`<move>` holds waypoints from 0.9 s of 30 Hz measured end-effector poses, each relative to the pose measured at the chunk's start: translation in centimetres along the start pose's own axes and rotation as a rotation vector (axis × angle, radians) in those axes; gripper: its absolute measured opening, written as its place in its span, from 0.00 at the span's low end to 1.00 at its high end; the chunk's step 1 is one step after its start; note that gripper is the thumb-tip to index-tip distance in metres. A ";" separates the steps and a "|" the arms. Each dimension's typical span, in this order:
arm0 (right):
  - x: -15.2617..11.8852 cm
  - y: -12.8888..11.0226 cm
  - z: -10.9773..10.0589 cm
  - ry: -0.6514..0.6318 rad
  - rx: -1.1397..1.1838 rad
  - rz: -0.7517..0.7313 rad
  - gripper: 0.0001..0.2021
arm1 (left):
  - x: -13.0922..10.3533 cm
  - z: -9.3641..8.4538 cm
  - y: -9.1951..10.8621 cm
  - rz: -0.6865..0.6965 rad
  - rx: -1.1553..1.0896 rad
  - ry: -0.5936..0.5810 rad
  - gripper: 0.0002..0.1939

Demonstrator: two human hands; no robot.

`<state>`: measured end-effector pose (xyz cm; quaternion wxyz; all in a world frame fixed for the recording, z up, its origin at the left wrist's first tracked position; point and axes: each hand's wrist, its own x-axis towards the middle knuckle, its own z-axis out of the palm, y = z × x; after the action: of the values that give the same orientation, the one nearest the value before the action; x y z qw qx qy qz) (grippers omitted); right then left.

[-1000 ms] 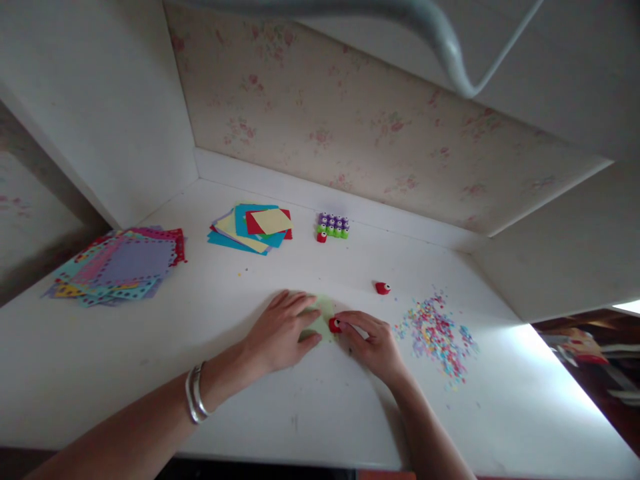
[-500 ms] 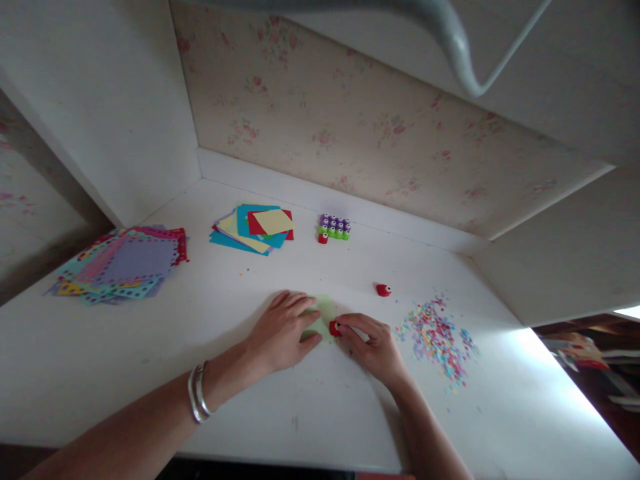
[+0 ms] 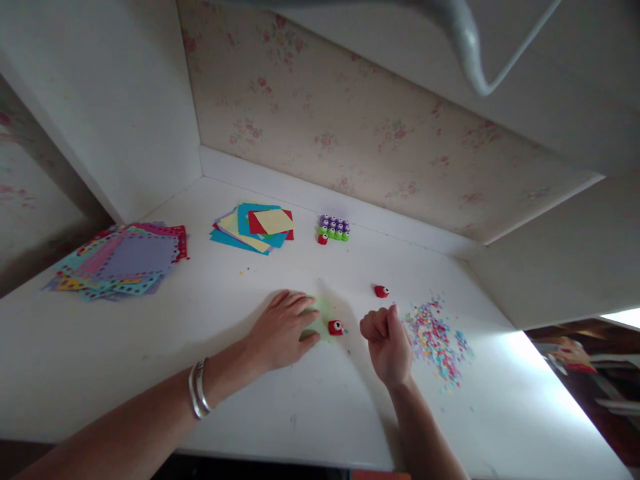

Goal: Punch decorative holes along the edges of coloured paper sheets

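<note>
Left hand [image 3: 280, 331] flat, fingers spread wide on pale green paper sheet [image 3: 325, 307], likely pinning it. Small red plastic eye-topped piece [image 3: 335, 328] at paper's right edge, maybe kept there for alignment. Right hand [image 3: 389, 343] right of paper, fingers curled narrow, nothing visibly held.

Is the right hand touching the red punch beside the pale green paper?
No, bare tabletop shows between the right hand and the red punch.
</note>
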<state>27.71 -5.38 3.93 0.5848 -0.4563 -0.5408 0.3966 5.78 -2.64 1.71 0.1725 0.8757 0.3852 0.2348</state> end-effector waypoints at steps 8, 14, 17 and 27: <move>1.4 0.1 1.8 -0.264 0.100 0.231 0.29 | -0.2 0.3 -0.2 -0.008 0.018 -0.007 0.19; 2.0 0.9 1.7 -0.326 0.086 0.295 0.29 | -0.3 0.6 -0.4 -0.014 0.008 0.004 0.19; 2.1 1.1 1.7 -0.361 0.058 0.309 0.28 | -0.3 0.6 -0.4 -0.014 0.014 -0.003 0.19; 1.6 1.1 0.8 -0.373 0.133 0.280 0.27 | -0.3 0.7 -0.4 -0.020 0.049 -0.003 0.18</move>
<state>27.12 -3.44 3.35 0.4431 -0.4061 -0.5435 0.5860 5.78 -2.71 0.82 0.1536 0.8760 0.3995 0.2223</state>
